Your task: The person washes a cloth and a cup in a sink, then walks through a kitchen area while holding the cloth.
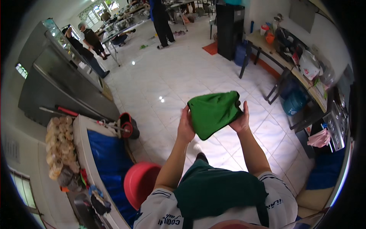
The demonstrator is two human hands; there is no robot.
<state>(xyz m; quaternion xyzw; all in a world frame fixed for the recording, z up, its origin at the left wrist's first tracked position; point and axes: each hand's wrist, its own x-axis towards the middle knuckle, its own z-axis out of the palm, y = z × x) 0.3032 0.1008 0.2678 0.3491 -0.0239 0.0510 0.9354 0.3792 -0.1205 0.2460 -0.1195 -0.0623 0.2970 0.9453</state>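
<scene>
A green cloth item with dark edging (215, 113), folded or pouch-like, is held up in front of my body between both hands. My left hand (187, 126) grips its left edge. On the other side, my right hand (241, 119) supports its lower right corner, with the thumb pointing up and some fingers hidden by the cloth. A dark green apron (220, 191) covers my chest.
A red basin (141, 183) and a blue-covered bench (107, 160) lie at the left, with a black bucket (133, 130) beyond. A steel refrigerator (65, 71) stands upper left. Cluttered tables (308, 83) and a stove (334, 128) line the right. Several people are farther off.
</scene>
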